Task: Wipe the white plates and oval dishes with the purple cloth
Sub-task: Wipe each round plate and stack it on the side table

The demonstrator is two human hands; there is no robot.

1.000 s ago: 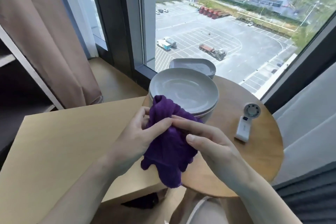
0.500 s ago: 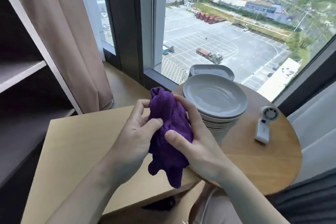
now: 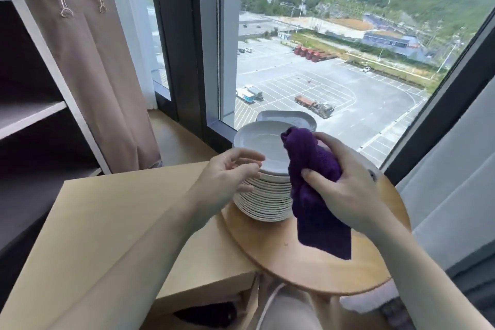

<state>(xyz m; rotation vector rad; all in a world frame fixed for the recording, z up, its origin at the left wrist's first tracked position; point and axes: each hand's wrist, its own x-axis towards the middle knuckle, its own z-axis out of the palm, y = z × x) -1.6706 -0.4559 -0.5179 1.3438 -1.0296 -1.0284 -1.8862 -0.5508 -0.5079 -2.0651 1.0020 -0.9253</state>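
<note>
Round wooden table (image 3: 308,262): carries the stack of white plates (image 3: 267,198), with an oval dish (image 3: 289,119) just behind it. Purple cloth (image 3: 318,195): bunched, hanging over the stack's right side, gripped in your right hand (image 3: 348,195). Your left hand (image 3: 227,179): fingers loosely curled, holding nothing, at the top plate's left rim.

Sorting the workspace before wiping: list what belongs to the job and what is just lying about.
Job: purple cloth in right hand; stack of white round plates; white oval dish behind it; left hand, open beside the stack.
Lying about: round wooden table; brown fabric curtain; grey shelf unit.
</note>
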